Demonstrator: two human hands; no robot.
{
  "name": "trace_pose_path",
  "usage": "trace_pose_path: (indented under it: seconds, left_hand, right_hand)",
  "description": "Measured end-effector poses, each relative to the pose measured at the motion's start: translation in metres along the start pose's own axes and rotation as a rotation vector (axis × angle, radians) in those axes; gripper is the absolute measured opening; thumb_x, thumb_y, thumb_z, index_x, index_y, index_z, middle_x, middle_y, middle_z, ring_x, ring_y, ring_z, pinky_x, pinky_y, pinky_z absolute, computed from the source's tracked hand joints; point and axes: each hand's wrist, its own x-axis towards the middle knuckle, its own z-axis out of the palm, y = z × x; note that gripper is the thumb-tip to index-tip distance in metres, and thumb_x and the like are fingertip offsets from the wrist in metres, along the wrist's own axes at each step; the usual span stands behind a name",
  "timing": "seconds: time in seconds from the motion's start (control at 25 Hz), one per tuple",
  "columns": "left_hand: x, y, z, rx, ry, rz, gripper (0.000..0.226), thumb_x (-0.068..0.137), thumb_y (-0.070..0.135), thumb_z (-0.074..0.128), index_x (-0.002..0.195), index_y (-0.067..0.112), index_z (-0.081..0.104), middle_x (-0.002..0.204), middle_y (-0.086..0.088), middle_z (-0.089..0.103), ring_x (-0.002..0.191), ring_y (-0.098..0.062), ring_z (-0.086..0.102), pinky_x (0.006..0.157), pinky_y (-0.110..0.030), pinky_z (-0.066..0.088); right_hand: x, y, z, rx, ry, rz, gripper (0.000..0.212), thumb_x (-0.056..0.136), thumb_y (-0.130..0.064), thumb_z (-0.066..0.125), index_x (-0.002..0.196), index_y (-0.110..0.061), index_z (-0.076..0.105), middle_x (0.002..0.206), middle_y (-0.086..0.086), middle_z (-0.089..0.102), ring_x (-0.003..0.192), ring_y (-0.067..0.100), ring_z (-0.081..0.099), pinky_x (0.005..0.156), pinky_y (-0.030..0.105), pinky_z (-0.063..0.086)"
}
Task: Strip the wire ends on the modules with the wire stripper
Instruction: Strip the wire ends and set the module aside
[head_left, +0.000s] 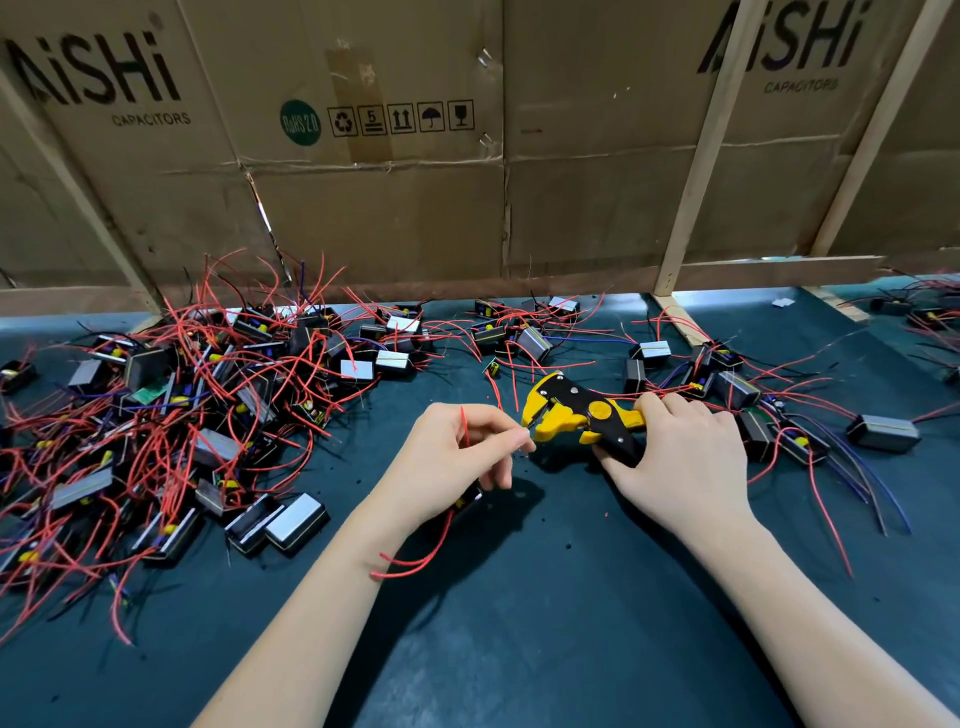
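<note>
Single view, head-worn, wide-angle: looks forward and down from above the person's own forearms onto a dark green mat (519, 623), close enough that both arms run in from the bottom edge and the hands sit just below frame centre. Faces a wall of cardboard boxes (389, 182) with slanting wooden slats (696, 171) that fills the upper part of the frame; straight edges bow toward the corners. No second view, so nothing is shared between cameras; the far right of the mat blurs at the frame edge.

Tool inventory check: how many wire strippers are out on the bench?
1: the yellow-and-black wire stripper, gripped by the right hand at centre. Others could be buried under the module pile.
</note>
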Motion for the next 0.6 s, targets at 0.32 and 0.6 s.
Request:
trace_pose_path:
  seconds: [0.32, 0.6]
  left_hand:
    - [0.0007, -0.0023, 0.0075, -0.067, 0.022, -0.019, 0.021, 0.098, 0.009, 0.055, 0.085, 0.001, 0.069, 0.054, -0.007, 0.065, 0.046, -0.014, 0.055, 0.052, -0.013, 0.043]
    - [0.0009, -0.0008, 0.006, -0.12, 0.033, -0.033, 0.022, 0.098, 0.009, 0.055, 0.084, 0.001, 0.07, 0.055, -0.01, 0.065, 0.047, -0.018, 0.055, 0.053, -0.02, 0.046]
  right_hand:
    - [-0.0018, -0.0092, -0.0057, 0.05, 0.103, -0.04, 0.046, 0.068, -0.046, 0.078, 0.088, -0.008, 0.062, 0.081, 0.008, 0.063, 0.078, 0.034, 0.058, 0.071, 0.04, 0.038]
    - [-0.0024, -0.0083, -0.0067, 0.065, 0.139, -0.055, 0.046, 0.068, -0.049, 0.078, 0.084, -0.009, 0.062, 0.078, 0.006, 0.063, 0.077, 0.033, 0.059, 0.07, 0.039, 0.038]
